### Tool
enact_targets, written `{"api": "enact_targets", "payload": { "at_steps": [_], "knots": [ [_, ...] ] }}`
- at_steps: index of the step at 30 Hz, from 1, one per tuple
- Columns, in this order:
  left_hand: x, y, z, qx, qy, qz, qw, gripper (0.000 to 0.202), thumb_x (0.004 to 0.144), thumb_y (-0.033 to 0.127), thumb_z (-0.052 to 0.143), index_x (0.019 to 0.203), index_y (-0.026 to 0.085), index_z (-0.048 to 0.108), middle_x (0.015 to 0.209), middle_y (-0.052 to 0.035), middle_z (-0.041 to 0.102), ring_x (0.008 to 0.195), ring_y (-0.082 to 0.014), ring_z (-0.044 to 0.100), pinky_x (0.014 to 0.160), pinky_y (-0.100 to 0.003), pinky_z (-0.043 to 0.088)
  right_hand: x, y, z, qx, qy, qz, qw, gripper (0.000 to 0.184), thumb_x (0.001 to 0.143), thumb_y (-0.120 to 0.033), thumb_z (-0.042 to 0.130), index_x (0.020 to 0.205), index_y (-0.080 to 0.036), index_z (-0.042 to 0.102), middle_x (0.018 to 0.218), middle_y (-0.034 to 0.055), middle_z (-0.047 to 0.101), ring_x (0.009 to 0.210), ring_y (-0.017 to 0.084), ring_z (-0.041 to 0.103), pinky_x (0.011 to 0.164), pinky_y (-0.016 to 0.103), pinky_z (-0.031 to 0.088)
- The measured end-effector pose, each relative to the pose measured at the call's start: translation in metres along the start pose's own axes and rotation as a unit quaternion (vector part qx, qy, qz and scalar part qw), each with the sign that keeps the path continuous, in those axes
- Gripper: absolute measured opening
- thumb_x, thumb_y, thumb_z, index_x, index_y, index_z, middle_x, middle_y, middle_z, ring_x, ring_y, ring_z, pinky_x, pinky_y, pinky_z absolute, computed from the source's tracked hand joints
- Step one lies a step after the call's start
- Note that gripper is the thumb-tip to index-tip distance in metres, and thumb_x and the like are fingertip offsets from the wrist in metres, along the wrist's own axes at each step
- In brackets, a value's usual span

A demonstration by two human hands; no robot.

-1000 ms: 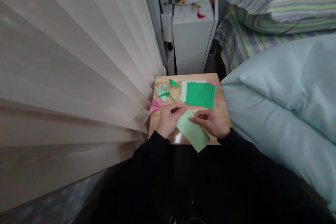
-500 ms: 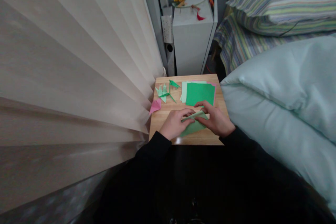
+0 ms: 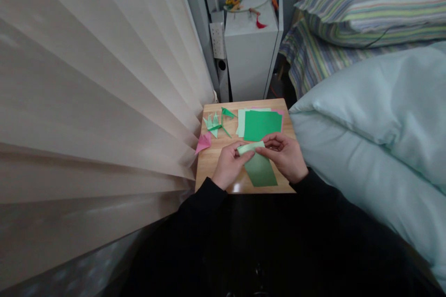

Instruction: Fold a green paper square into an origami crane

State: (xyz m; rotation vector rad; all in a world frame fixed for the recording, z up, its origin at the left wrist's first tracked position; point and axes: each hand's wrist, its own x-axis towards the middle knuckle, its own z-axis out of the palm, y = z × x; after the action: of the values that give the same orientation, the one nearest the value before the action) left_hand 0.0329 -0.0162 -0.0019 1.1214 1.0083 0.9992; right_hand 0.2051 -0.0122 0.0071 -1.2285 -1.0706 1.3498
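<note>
A light green paper sheet (image 3: 259, 169) is held over the near half of a small wooden table (image 3: 209, 162). Its far edge is curled over toward me. My left hand (image 3: 228, 164) pinches that curled edge at its left end. At the right end my right hand (image 3: 287, 155) pinches the same edge with fingers closed. Behind my hands lies a stack of square sheets (image 3: 262, 125) with dark green on top, pale green and pink showing at its edges.
Folded paper figures sit on the table's left: pale green ones (image 3: 212, 123), a dark green one (image 3: 227, 113), a pink one (image 3: 204, 141). A pleated curtain (image 3: 97, 102) fills the left. Beyond stands a white cabinet (image 3: 249, 51); a pale duvet (image 3: 376, 125) and striped pillow (image 3: 372, 4) lie right.
The sheet lay flat and diagonal a second ago. Both hands lifted it, turned it and curled its far edge over; it now hangs with the long side toward me.
</note>
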Motion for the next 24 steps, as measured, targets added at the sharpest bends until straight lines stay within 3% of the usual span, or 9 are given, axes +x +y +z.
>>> {"api": "enact_targets", "payload": {
  "at_steps": [8,16,24],
  "knots": [
    [-0.002,0.004,-0.002,0.035,0.027,0.008,0.999,0.031,0.077,0.041,0.083,0.091,0.017,0.072,0.077,-0.0004,0.069,0.066,-0.0126,0.059,0.063,-0.025,0.046,-0.001,-0.001,-0.001,-0.034,0.01,-0.015,0.999,0.053,0.057,-0.056,0.094,0.084,-0.022,0.064,0.079,0.0037,0.072,0.076,0.02,0.071,0.077,0.036,0.06],
    [-0.002,0.004,-0.004,0.042,0.032,0.013,0.999,0.026,0.077,0.037,0.082,0.091,0.017,0.073,0.08,-0.0015,0.071,0.067,-0.0134,0.06,0.063,-0.026,0.048,-0.001,-0.001,0.0,-0.013,0.016,-0.007,1.0,0.054,0.053,-0.053,0.096,0.082,-0.021,0.064,0.077,0.0032,0.072,0.073,0.019,0.07,0.073,0.035,0.059],
    [-0.004,0.011,-0.003,0.166,-0.024,0.014,0.986,0.014,0.077,0.027,0.077,0.074,0.016,0.068,0.064,0.0037,0.058,0.061,-0.0109,0.048,0.058,-0.024,0.035,-0.003,-0.002,0.002,-0.043,-0.012,-0.03,0.999,0.048,0.061,-0.054,0.093,0.084,-0.021,0.066,0.08,0.0049,0.074,0.078,0.022,0.073,0.075,0.037,0.061]
  ]
}}
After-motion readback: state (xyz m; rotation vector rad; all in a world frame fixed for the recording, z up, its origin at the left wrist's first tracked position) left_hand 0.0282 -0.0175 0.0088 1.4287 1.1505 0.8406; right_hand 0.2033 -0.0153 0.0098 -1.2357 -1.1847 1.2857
